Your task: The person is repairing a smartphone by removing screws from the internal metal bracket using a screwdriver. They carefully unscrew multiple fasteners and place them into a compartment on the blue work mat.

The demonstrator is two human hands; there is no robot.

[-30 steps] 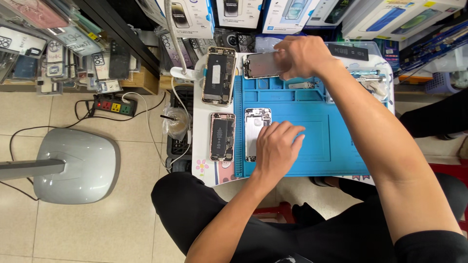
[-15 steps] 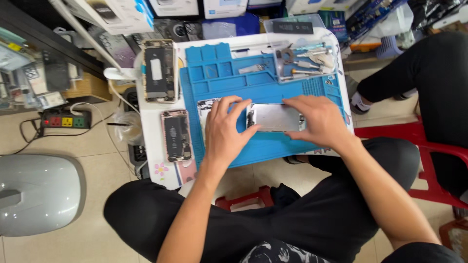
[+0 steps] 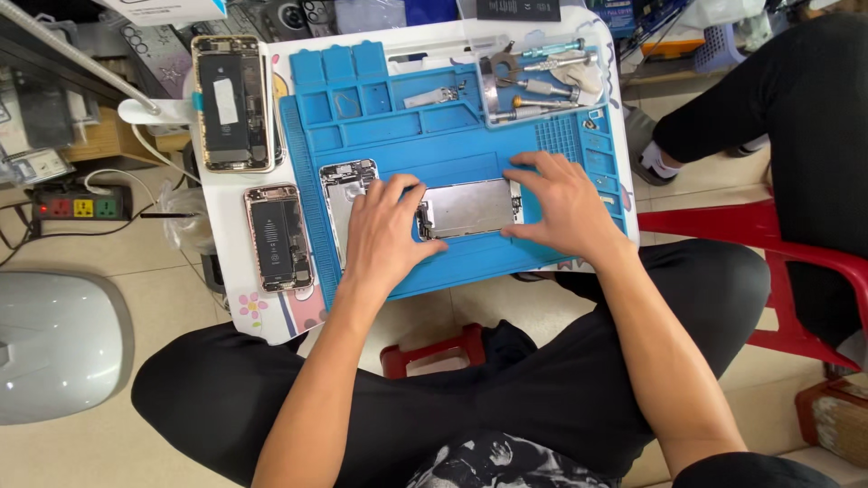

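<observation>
Both hands hold the detached phone screen panel (image 3: 470,208) flat on the blue repair mat (image 3: 452,154): the left hand (image 3: 384,230) pinches its near end, the right hand (image 3: 565,203) spreads fingertips along its far edge. Thin and probably brittle, it seems best gripped by its edges. An opened phone body (image 3: 339,194) lies just beside it.

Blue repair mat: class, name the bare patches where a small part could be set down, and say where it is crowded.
Bare mat runs between the compartment row above and the screen panel held by both hands. Another bare strip lies along the near edge, below the panel. It is crowded at the far right corner with the tools, and at the left, where the left hand overlaps an opened phone.
</observation>
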